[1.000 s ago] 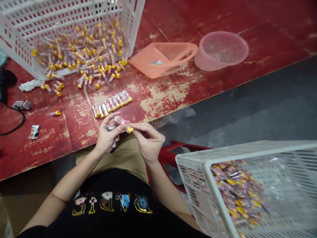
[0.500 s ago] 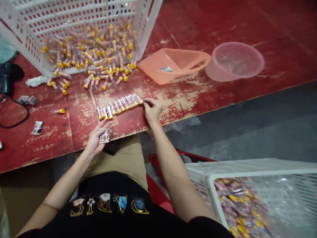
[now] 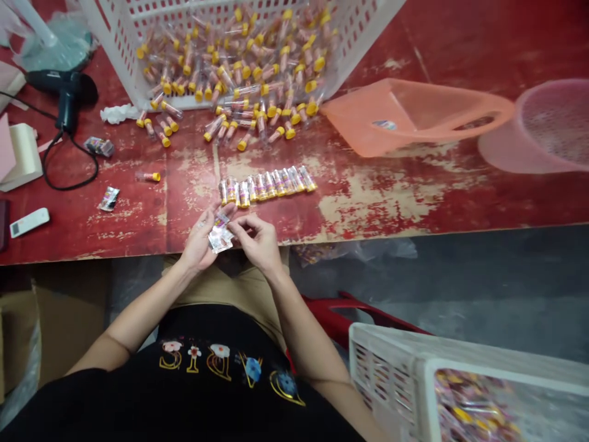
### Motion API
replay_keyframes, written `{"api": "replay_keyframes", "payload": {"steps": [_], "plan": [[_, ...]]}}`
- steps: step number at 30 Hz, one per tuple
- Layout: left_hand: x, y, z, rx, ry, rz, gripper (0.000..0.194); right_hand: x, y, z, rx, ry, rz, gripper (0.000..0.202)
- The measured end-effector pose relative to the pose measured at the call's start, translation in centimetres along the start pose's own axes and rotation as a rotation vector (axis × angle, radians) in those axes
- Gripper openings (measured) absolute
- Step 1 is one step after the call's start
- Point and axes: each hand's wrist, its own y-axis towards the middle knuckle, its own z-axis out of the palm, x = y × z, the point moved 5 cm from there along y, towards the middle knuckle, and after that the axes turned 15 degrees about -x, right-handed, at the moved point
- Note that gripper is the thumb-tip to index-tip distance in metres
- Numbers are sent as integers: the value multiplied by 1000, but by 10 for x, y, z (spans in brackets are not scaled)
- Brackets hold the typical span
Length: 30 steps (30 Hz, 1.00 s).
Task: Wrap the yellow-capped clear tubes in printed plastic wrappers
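Observation:
My left hand [image 3: 199, 240] is turned palm up over the table's front edge, holding a few small printed plastic sleeves [image 3: 221, 240] with its thumb and fingers. At their right side my right hand [image 3: 261, 244] pinches thumb and forefinger together at the edge of a sleeve. Just beyond both hands lies a row of small clear tubes [image 3: 269, 185] in printed sleeves, side by side with yellow ends toward me. A loose tube [image 3: 148, 177] with a yellow cap lies to the left, and a flat printed sleeve [image 3: 109, 198] is near it.
A tipped white crate [image 3: 354, 46] spills yellow-capped tubes [image 3: 248, 89] onto the red table [image 3: 294, 224]. An orange scoop [image 3: 442, 110] and pink basket [image 3: 501, 141] stand right. A black blower [image 3: 67, 92] with a cord lies left. Another white crate [image 3: 386, 362] stands low right.
My right hand has left the right end of the tube row and come over to the sleeves in my left hand. The camera view has shifted left.

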Motion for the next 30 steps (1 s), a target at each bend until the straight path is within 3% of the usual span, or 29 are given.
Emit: {"api": "replay_keyframes", "payload": {"steps": [7,11,15,17,21,23,27,30], "plan": [[-3,-3,-35,-138,31,33,41,14,4,12,15,-48,-86,25],[-19,-3,-44,-125,155,215,54,12,4,24,126,6,-3,29],[-43,-8,-52,-35,396,375,75,13,12,44,369,-22,97,45],[-47,-11,-62,-80,389,358,73,17,17,59,382,-5,97,38],[-38,-12,-80,-194,152,195,52,19,15,96,143,133,70,34],[-38,-8,-86,-242,-8,160,47,13,3,122,138,163,121,36],[-58,4,-107,-394,-169,300,46,1,-10,170,208,154,141,43],[-80,8,-127,-532,-122,495,48,-1,15,202,222,2,-117,40]]}}
